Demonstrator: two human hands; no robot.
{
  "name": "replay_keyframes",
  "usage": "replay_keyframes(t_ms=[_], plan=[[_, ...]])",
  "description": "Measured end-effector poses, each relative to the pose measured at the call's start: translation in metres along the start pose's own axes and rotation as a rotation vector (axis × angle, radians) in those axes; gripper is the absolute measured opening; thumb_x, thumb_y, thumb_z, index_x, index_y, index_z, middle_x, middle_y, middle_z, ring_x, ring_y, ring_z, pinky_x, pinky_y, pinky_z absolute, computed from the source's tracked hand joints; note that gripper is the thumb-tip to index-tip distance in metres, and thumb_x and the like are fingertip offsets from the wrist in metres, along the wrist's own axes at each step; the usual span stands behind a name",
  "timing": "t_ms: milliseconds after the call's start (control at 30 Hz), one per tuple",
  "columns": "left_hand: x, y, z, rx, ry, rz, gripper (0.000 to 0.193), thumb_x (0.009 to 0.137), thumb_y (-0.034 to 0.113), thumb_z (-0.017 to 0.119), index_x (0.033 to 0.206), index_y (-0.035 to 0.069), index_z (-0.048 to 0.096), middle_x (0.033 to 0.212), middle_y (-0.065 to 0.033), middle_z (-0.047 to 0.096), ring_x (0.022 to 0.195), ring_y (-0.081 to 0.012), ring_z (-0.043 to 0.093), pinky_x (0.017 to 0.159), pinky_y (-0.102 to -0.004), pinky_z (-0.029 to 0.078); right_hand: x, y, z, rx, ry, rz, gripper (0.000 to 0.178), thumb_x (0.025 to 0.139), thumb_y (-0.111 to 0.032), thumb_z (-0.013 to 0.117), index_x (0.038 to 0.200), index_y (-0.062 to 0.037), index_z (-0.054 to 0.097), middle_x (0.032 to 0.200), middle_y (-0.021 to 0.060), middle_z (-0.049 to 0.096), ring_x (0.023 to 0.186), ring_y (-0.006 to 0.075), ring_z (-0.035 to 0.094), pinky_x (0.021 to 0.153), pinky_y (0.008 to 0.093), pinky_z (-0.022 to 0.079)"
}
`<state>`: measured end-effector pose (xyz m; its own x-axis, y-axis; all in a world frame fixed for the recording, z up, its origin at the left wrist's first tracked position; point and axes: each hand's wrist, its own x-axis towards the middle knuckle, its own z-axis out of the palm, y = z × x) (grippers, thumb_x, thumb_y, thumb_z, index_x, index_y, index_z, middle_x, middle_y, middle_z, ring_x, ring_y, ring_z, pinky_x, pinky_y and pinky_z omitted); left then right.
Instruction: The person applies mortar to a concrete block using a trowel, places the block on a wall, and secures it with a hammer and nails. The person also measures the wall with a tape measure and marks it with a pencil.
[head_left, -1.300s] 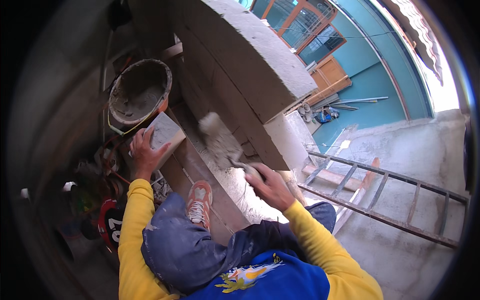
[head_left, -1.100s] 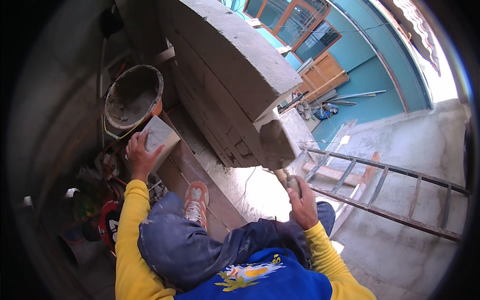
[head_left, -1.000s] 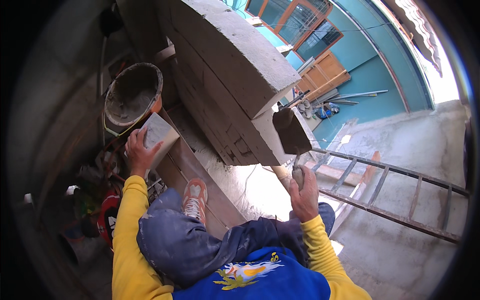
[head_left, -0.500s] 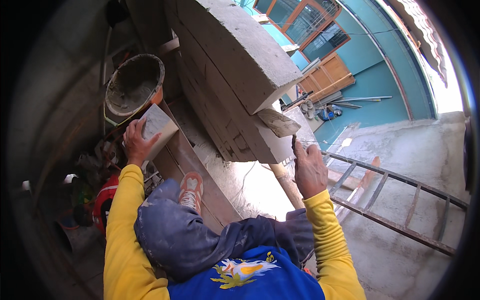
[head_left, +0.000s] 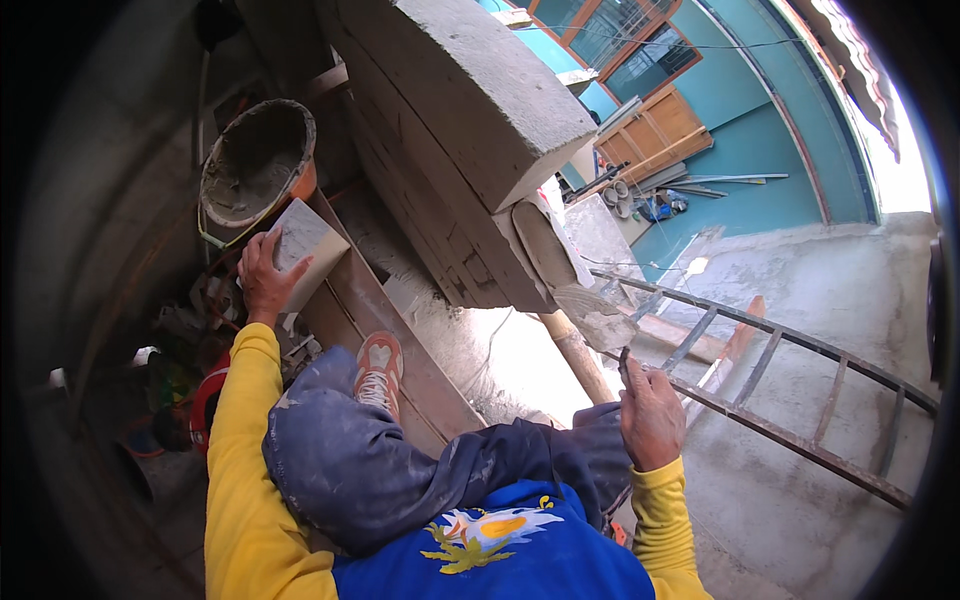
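Mortar [head_left: 543, 245] lies on the wall [head_left: 450, 215], beyond our right fingers [head_left: 639, 384], clamped round the trowel [head_left: 598, 320]; our left fingers [head_left: 266, 250] apparently grip the block [head_left: 303, 229], undersides hidden. Spreading seems underway, calling next for even pressure.

Block [head_left: 303, 236]: lt. grey face, cream side. Trowel [head_left: 595, 318]: blade mottled grey. Bucket [head_left: 304, 183]: orange ext., grey int., yellow-green handle [head_left: 212, 241]. Beam [head_left: 455, 110]: grey, dk. lines along shaded side. Planks [head_left: 378, 305]: brn. Pole [head_left: 578, 358]: tan. Sleeves [head_left: 245, 430]: plain yellow. Shirt [head_left: 400, 555]: blue, print in white, yellow & green. Trousers [head_left: 340, 455]: dk. blue-grey w/ pale blotches. Shoe [head_left: 379, 368]: orange-pink & white, laces white. Ladder [head_left: 768, 362]: dk. brn.-grey. Far wall [head_left: 790, 185]: teal. Window frame [head_left: 603, 72]: orange-brn. Floor [head_left: 760, 480]: mottled grey.
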<state>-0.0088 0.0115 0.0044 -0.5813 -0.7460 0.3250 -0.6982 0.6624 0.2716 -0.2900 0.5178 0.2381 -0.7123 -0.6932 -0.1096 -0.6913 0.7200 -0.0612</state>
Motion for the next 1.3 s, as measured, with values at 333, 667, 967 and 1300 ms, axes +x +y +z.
replay_keyframes(t_ms=[333, 667, 967, 1300], plan=[[0.000, -0.003, 0.006, -0.028, 0.009, 0.008, 0.077, 0.078, 0.051, 0.089, 0.141, 0.017, 0.060, 0.132, -0.0134, 0.060, 0.126, -0.0359, 0.057, 0.108, -0.0522, 0.044, 0.090, 0.011, 0.115, 0.323, 0.225, -0.062, 0.058, 0.095, -0.012, 0.071, 0.151, -0.0118, 0.057, 0.109, 0.0155, 0.066, 0.096, 0.0363, 0.068, 0.083, 0.0454, 0.055], [0.000, 0.002, -0.003, -0.008, 0.003, -0.001, 0.077, 0.079, 0.049, 0.088, 0.141, 0.015, 0.061, 0.134, -0.0145, 0.059, 0.127, -0.0380, 0.057, 0.106, -0.0540, 0.044, 0.080, -0.004, 0.078, 0.114, 0.244, -0.009, 0.059, 0.094, -0.010, 0.070, 0.151, -0.0137, 0.058, 0.096, 0.0140, 0.060, 0.086, 0.0351, 0.065, 0.076, 0.0476, 0.054], [-0.002, -0.002, 0.007, -0.008, 0.003, 0.002, 0.076, 0.079, 0.051, 0.088, 0.141, 0.017, 0.061, 0.133, -0.0136, 0.060, 0.127, -0.0364, 0.057, 0.107, -0.0539, 0.043, 0.052, -0.015, 0.029, -0.207, 0.122, -0.091, 0.053, 0.088, -0.006, 0.064, 0.141, -0.0087, 0.065, 0.090, 0.0123, 0.060, 0.081, 0.0311, 0.067, 0.071, 0.0448, 0.054], [-0.001, -0.007, 0.011, -0.005, 0.007, 0.025, 0.077, 0.079, 0.050, 0.089, 0.143, 0.018, 0.060, 0.134, -0.0126, 0.060, 0.127, -0.0356, 0.057, 0.109, -0.0545, 0.042, -0.031, 0.039, 0.119, 0.217, 0.224, 0.059, 0.056, 0.091, -0.009, 0.070, 0.145, -0.0031, 0.056, 0.112, 0.0200, 0.063, 0.098, 0.0410, 0.065, 0.082, 0.0518, 0.051]])
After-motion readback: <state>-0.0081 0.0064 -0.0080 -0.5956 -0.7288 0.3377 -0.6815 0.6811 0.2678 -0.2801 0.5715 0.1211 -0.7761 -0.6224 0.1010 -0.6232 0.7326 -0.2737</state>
